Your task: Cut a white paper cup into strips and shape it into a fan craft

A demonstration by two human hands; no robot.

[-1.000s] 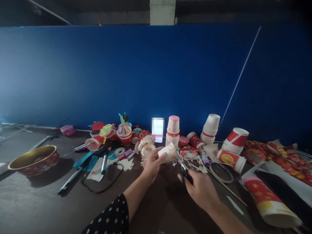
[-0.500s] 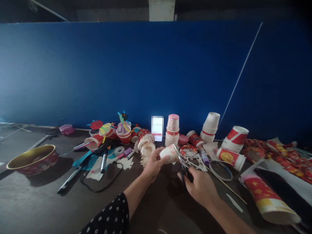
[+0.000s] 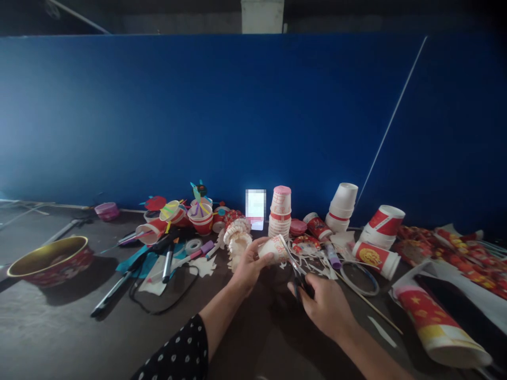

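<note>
A white paper cup [image 3: 272, 250] with a red pattern lies tipped sideways in my left hand [image 3: 250, 266], fingers wrapped round its base end. My right hand [image 3: 322, 302] grips a pair of scissors [image 3: 296, 268] by the dark handles. Its metal blades reach up to the cup's rim on the right side; whether they have cut into the paper, I cannot tell. Thin white paper strips [image 3: 317, 264] lie just beyond the scissors. Behind the cup stands a stack of paper cups [image 3: 280, 221] with a pink top.
On the left are a gold-rimmed bowl [image 3: 51, 264], a black-and-silver pen-like tool [image 3: 113, 293], a tape roll [image 3: 193, 245] and decorated cups [image 3: 201, 219]. A lit phone [image 3: 255, 211] leans at the back. To the right lie a red cup [image 3: 376, 258], a glue stick [image 3: 331, 257] and a wooden stick [image 3: 372, 303].
The scissor blades look slightly more apart at the cup's rim. Both hands keep nearly the same place, and the view has shifted a little.
</note>
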